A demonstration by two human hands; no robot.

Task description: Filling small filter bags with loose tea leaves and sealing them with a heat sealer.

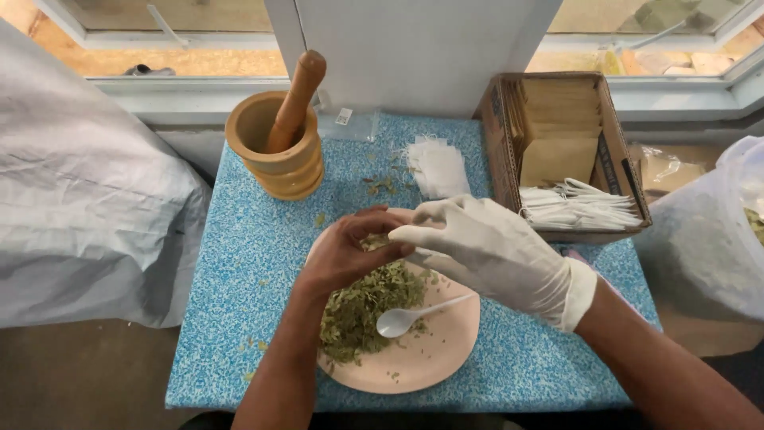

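My bare left hand (342, 251) is curled over the far edge of a pink plate (434, 358), its fingers closed around a small clump of dried green leaves. My right hand (489, 247), in a white glove, meets it from the right, fingertips against my left thumb; what they pinch is hidden. A heap of dried leaves (362, 310) covers the plate's left half. On the plate lies a white plastic spoon (406, 318), bowl to the left.
On the blue speckled table (231, 271), a wooden mortar (282, 163) with a pestle (298, 95) stands at the back left, beside small white bags (436, 167). A cardboard box (622, 163) at the back right holds brown envelopes and white bags. A plastic sack (708, 231) sits right, a grey cover (79, 199) left.
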